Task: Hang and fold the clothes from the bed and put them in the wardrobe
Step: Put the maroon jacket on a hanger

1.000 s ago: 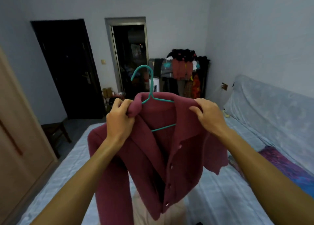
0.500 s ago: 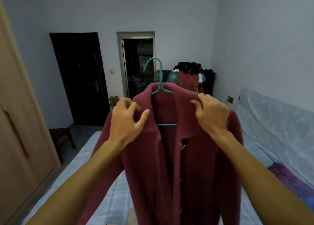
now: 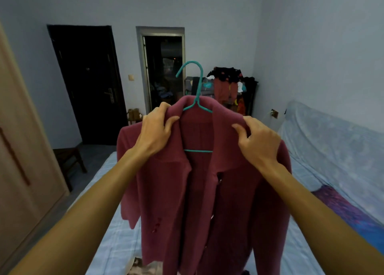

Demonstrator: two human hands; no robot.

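Both hands, the left hand (image 3: 155,129) and the right hand (image 3: 257,141), pinch the maroon coat (image 3: 207,191) by its collar, so it may slip off the thin teal hanger (image 3: 197,100) if tilted.

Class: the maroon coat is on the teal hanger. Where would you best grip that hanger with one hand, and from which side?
On the teal hanger, grip the bare stem just below the hook, from above. It stands clear above the maroon coat; the shoulder arms lie under the cloth that the left hand and right hand hold. That likely leaves the hook free.
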